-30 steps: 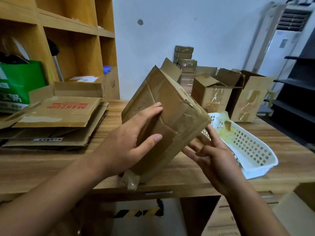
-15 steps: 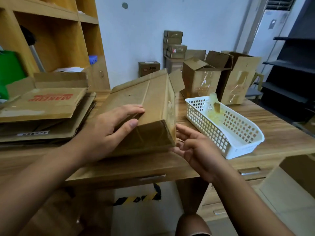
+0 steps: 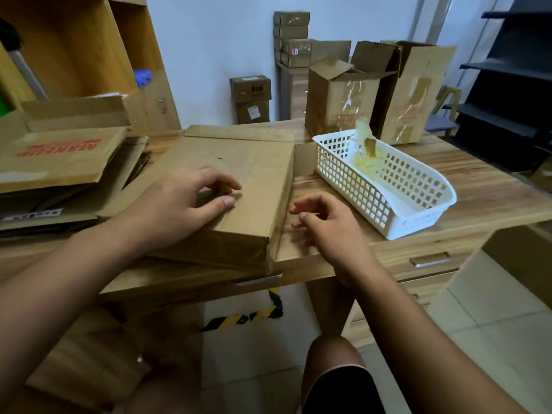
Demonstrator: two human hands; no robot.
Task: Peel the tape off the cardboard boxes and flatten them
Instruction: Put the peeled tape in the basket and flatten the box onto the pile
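A wooden surface point(image 3: 466, 186) is seen from the head view, with a pile of flattened cardboard point(image 3: 59, 162) at the left and a white basket point(image 3: 418, 216) at the right. The cardboard box point(image 3: 239, 186) is laid flat in between, long axis running away from the person. The left hand point(image 3: 179, 204) is pressed on top, fingers point(image 3: 227, 183) spread, nothing gripped. The right hand point(image 3: 325, 225) is held just beside the box's right edge, loosely curled and empty, so it's probably the nearer one for any tape there.

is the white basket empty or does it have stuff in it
Not empty. The white basket holds a crumpled wad of yellowish peeled tape at its far end; the near end shows bare bottom.
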